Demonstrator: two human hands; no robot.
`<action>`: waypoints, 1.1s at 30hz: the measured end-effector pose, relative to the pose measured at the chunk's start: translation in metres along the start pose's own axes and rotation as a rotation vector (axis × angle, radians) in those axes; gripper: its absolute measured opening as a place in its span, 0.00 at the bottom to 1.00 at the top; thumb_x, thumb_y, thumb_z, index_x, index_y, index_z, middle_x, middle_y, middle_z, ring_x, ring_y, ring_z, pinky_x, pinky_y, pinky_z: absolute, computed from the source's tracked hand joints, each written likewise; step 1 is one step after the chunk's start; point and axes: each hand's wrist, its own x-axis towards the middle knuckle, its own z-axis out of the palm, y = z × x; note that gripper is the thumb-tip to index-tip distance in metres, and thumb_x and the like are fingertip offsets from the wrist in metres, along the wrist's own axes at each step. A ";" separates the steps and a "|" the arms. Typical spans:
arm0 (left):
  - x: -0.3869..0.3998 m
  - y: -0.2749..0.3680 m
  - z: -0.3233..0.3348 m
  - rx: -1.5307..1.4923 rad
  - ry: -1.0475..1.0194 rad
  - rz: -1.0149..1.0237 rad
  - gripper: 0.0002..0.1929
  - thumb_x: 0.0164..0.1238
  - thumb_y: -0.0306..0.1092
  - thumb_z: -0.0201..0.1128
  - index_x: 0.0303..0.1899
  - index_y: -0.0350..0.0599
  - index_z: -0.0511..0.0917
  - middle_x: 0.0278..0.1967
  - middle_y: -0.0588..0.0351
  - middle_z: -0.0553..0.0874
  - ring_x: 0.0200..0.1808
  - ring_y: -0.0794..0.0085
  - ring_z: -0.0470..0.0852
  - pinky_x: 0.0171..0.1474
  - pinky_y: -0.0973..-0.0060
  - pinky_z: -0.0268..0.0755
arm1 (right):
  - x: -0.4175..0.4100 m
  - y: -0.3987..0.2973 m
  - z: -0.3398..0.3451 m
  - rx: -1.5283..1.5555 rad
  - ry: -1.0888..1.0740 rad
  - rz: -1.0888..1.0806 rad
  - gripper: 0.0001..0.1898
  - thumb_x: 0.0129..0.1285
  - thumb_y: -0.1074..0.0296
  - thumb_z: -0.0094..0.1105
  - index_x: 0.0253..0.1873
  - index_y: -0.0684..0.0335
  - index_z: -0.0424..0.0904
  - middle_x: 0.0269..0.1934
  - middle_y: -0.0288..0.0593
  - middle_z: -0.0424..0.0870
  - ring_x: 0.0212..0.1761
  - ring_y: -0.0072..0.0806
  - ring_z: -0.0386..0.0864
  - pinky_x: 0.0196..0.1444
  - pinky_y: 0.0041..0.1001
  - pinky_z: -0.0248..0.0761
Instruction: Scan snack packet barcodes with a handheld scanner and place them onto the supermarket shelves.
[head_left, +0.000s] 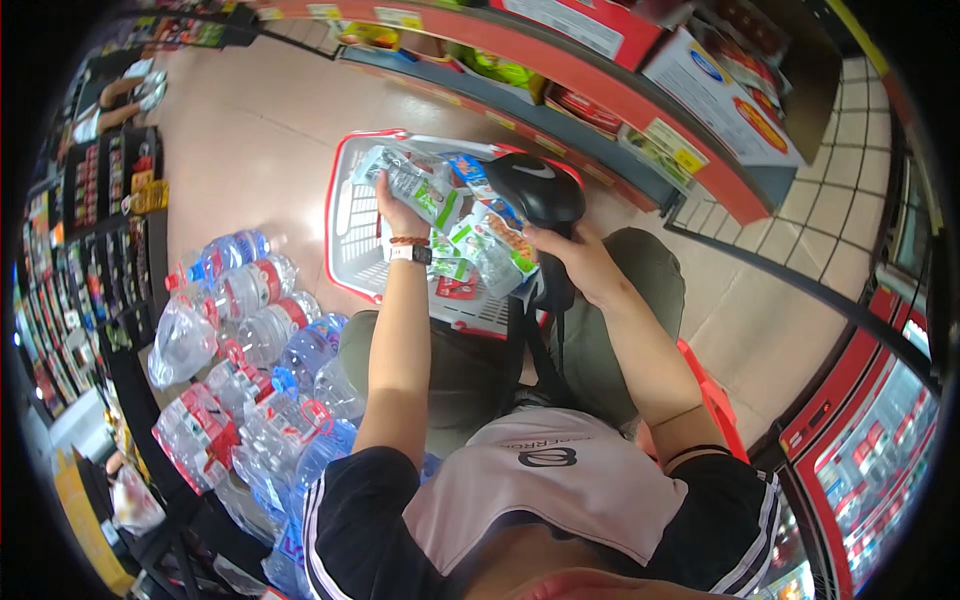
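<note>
My left hand (399, 211) grips a clear plastic food packet with green and white print (409, 184), tilted above a shopping basket. In my right hand (589, 262) is a black handheld barcode scanner (536, 187), its head pointing away from me over the basket's right side. Grey with red edging, the plastic basket (352, 247) sits in front of my knees. Inside it lie several more packets, among them a blue snack bag (466, 169), a clear packet with green print (495, 259) and a red packet (456, 288). The scanner hides part of the contents.
Several large bottles of water (259, 285) stand or lie on the floor at the left. A low red-edged shelf (420, 37) with cartons and packets runs along the far side. At the right are a wire rack (750, 255) and a red-framed drinks cooler (817, 465).
</note>
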 end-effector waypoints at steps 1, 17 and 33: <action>-0.008 0.021 0.002 -0.017 -0.089 0.023 0.30 0.64 0.60 0.44 0.50 0.40 0.71 0.36 0.49 0.80 0.37 0.64 0.78 0.40 0.69 0.71 | 0.002 0.002 0.007 0.043 -0.077 -0.109 0.15 0.58 0.65 0.62 0.48 0.64 0.76 0.39 0.36 0.79 0.41 0.19 0.74 0.45 0.23 0.67; -0.037 0.143 0.153 0.066 -0.584 -0.004 0.27 0.50 0.39 0.53 0.52 0.33 0.67 0.42 0.44 0.77 0.37 0.56 0.79 0.47 0.53 0.72 | 0.054 0.021 0.005 -0.128 -0.132 -0.053 0.19 0.55 0.63 0.61 0.51 0.63 0.76 0.40 0.38 0.80 0.43 0.24 0.74 0.48 0.24 0.65; 0.027 0.227 0.282 0.691 -0.722 -0.545 0.24 0.57 0.32 0.50 0.57 0.34 0.66 0.48 0.35 0.78 0.43 0.49 0.82 0.45 0.59 0.78 | 0.049 0.018 0.004 -0.278 -0.078 -0.074 0.18 0.54 0.59 0.61 0.49 0.59 0.78 0.37 0.36 0.80 0.40 0.22 0.74 0.44 0.23 0.66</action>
